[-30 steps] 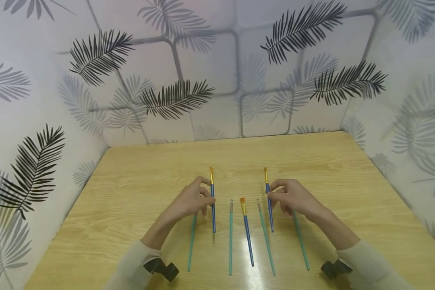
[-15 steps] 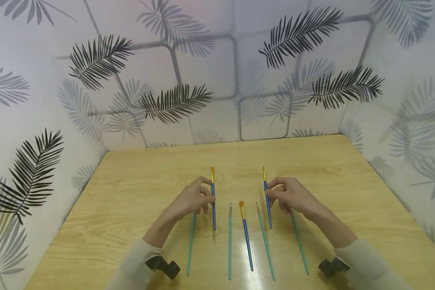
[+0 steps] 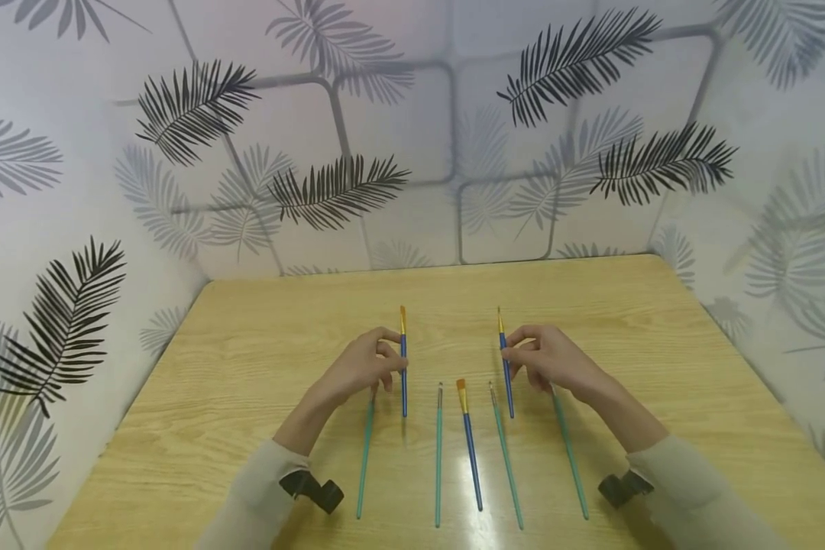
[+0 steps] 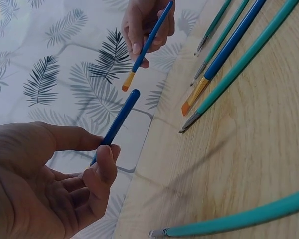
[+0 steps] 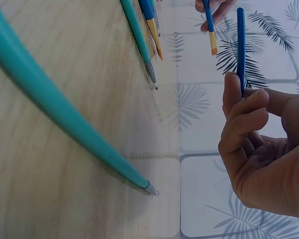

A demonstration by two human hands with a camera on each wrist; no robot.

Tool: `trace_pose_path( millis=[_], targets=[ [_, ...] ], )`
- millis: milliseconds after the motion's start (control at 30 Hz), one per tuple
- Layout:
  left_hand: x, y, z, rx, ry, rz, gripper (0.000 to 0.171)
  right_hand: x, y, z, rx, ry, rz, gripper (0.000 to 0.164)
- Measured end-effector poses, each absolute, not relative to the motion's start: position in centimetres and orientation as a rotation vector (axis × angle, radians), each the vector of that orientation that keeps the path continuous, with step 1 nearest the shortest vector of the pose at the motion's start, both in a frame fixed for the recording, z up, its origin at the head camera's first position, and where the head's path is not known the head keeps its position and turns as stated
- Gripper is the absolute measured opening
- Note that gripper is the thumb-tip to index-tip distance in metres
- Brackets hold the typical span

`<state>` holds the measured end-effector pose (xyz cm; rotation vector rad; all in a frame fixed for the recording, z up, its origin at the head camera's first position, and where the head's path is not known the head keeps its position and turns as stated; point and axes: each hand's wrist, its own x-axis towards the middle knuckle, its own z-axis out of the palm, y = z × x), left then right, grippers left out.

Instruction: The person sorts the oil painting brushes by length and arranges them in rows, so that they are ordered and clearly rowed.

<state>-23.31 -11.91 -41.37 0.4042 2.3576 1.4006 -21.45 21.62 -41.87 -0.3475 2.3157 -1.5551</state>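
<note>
The left hand (image 3: 366,364) pinches one blue brush (image 3: 403,349), the right hand (image 3: 553,357) another blue brush (image 3: 507,382) — at eleven and one o'clock from a third brush (image 3: 471,451) lying on the table (image 3: 282,321) between teal brushes (image 3: 438,458).

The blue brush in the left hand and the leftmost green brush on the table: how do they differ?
The blue brush has a gold-coloured ferrule, the green brush a silver-coloured one. The blue brush is pinched by the left hand above the table; the green brush lies on it. Both have their bristle ends toward the wall.
</note>
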Motion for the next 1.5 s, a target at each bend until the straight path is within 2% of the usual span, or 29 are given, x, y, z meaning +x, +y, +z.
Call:
trace_pose_path(
  millis=[833,1500],
  targets=[
    [-25.4,-10.8,-41.5,0.341,2.395,1.43,0.045,-24.2,20.8,-42.0,-0.342,2.349,-1.521,0.039],
    [-27.3,-10.5,-42.0,0.287,2.455,1.386,0.047,-26.4,19.9,-42.1,-0.307,2.351,-1.532,0.036]
  ],
)
